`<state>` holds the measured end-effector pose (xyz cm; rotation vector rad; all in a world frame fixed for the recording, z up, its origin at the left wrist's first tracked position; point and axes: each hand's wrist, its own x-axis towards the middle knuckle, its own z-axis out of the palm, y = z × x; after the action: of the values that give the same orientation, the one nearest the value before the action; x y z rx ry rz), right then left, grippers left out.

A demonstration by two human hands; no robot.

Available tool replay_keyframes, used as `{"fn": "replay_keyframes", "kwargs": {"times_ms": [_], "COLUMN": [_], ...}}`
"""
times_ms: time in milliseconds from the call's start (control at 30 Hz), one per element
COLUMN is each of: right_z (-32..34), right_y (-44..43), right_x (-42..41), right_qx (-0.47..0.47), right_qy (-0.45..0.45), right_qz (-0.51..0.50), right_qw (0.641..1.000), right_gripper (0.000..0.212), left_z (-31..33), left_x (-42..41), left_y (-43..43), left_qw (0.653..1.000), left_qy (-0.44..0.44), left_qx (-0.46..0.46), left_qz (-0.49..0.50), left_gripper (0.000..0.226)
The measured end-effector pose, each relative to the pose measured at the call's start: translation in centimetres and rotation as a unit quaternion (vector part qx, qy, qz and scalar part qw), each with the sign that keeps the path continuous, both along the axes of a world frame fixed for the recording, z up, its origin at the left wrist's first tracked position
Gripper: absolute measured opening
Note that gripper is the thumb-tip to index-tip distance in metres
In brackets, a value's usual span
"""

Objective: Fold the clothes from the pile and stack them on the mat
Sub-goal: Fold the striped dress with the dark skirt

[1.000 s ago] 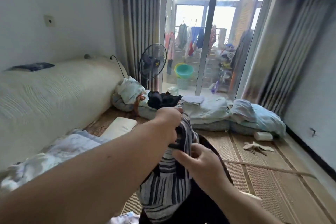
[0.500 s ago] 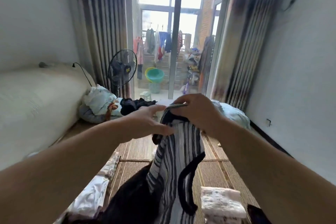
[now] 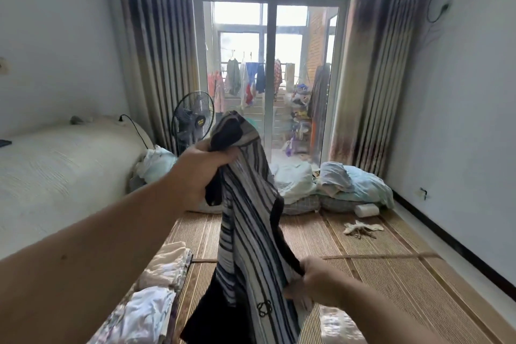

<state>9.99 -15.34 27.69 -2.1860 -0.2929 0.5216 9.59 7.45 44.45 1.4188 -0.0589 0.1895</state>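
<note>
Right hand (image 3: pixel 317 278) lower on striped garment (image 3: pixel 245 232)

The striped shirt (image 3: pixel 245 232) is thin, soft cloth and looks matt. The mat (image 3: pixel 391 274) is woven and ridged, maybe straw or bamboo. The bed cover (image 3: pixel 55 176) is pale cloth with a bumpy weave. The curtains (image 3: pixel 156 50) are heavy cloth. The sliding door (image 3: pixel 301 92) is smooth, shiny glass.

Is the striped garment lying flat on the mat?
No, the striped garment hangs above the mat, the left hand gripping its top and the right hand its lower edge.
</note>
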Motion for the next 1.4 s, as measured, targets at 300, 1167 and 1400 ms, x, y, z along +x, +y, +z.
{"fn": "replay_keyframes", "kwargs": {"times_ms": [300, 1167, 1400], "right_z": [7.0, 15.9, 17.6], "right_y": [-3.4, 1.3, 0.7], "right_x": [3.4, 3.0, 0.7], "right_qx": [-0.031, -0.059, -0.076], "right_qy": [-0.182, -0.407, -0.429], "right_qz": [-0.074, -0.243, -0.27], "right_qw": [0.98, 0.878, 0.859], "right_gripper": [0.028, 0.025, 0.022], "left_z": [-2.2, -5.9, -3.5], "left_x": [-0.6, 0.1, 0.0], "left_y": [9.5, 17.9, 18.6], "left_qw": [0.994, 0.966, 0.967], "left_qy": [0.061, 0.127, 0.047], "left_qx": [-0.074, 0.205, 0.196], "left_qz": [0.054, -0.097, -0.155], "left_gripper": [0.012, 0.072, 0.051]}}
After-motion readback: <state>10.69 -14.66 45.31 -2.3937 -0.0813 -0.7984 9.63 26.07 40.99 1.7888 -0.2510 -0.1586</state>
